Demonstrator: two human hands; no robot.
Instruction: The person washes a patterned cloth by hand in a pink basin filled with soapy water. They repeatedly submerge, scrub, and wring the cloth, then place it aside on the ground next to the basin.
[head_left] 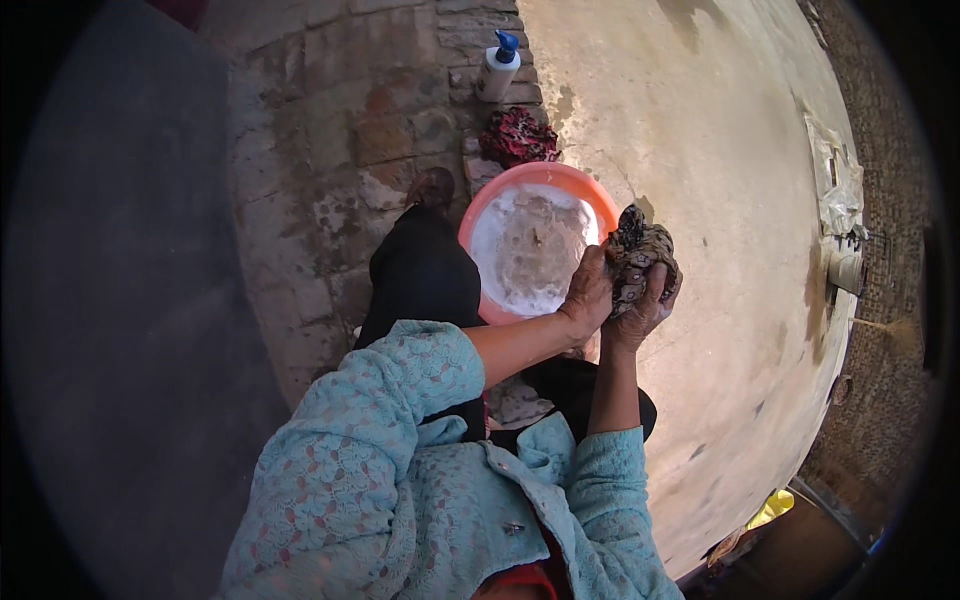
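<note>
A wet bunched-up cloth (640, 252), brown and dark patterned, is squeezed between my two hands just past the right rim of the basin. My left hand (588, 292) presses on its left side, fingers pointing up along it. From below and the right, my right hand (646, 308) wraps its fingers round the bundle. The round pink-orange basin (600, 190) stands in front of me, between my legs. It holds cloudy, soapy water (535, 245) with white foam round the edge.
Beyond the basin lies a crumpled red and black cloth (518, 137) on the brick paving (370, 110). A white pump bottle (498, 70) with a blue top stands behind it. Pale concrete floor (740, 250) stretches to the right, with a bucket (845, 270) near the far edge.
</note>
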